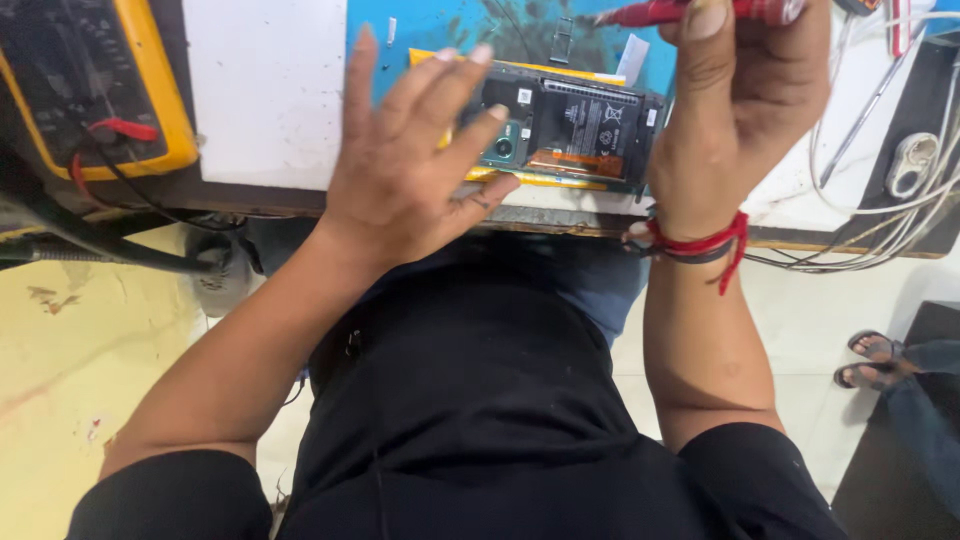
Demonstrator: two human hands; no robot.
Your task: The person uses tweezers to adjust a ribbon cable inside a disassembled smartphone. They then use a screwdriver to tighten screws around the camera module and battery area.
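Smartphone [575, 130], back cover removed, black battery and camera module exposed, is laid lengthwise near the front edge of the workbench [265, 100], on a yellow strip just in front of a blue work mat [440, 25]. Left hand [415, 165] is seen spread flat, fingers extended and grasping nothing; its fingertips are placed over the phone's left end, beside the camera module, though whether they press on it cannot be told. Right hand [735, 95] is raised over the phone's right end and is closed around a red tool handle [700, 12], which is held between thumb and fingers and lies roughly level along the top edge of the view; its tip is blurred. Red thread band [700, 245] is worn on the right wrist, together with a darker band.

Yellow-cased multimeter [90, 85] is set at the left end of the bench, a red lead plugged into it, with black cables hanging below. White cables [900, 215] are bundled at the right end, near a small white oval part on a dark surface. Thin metal tweezers [865, 110] are laid aslant on the white bench top to the right of the hand. Black clothing of the seated person fills the lower view. Sandalled foot [875, 360] of another person is seen on the pale floor at lower right
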